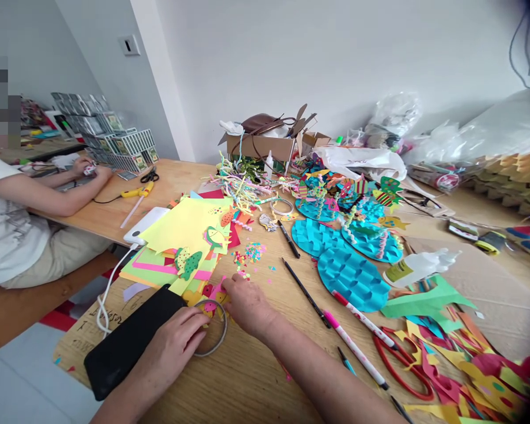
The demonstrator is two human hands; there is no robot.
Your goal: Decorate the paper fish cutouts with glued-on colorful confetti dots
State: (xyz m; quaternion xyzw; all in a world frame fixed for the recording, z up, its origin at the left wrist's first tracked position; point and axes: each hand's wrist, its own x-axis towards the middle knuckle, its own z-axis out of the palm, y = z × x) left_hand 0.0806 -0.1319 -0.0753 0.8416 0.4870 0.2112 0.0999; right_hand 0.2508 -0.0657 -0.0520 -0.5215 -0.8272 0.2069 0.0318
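Observation:
My left hand rests on the wooden table with its fingers curled onto a thin clear ring, next to a black flat case. My right hand lies just right of it, fingertips pinching small pink and yellow paper cutouts at the ring's top edge. A stack of yellow, green and pink paper sheets with paper fish on top lies just beyond both hands. Tiny coloured paper bits are scattered behind my right hand.
Blue woven paper ovals, markers, black pens, red scissors, a glue bottle and paper scraps fill the right. A cardboard box stands at the back. Another person sits at the left, hands on the table.

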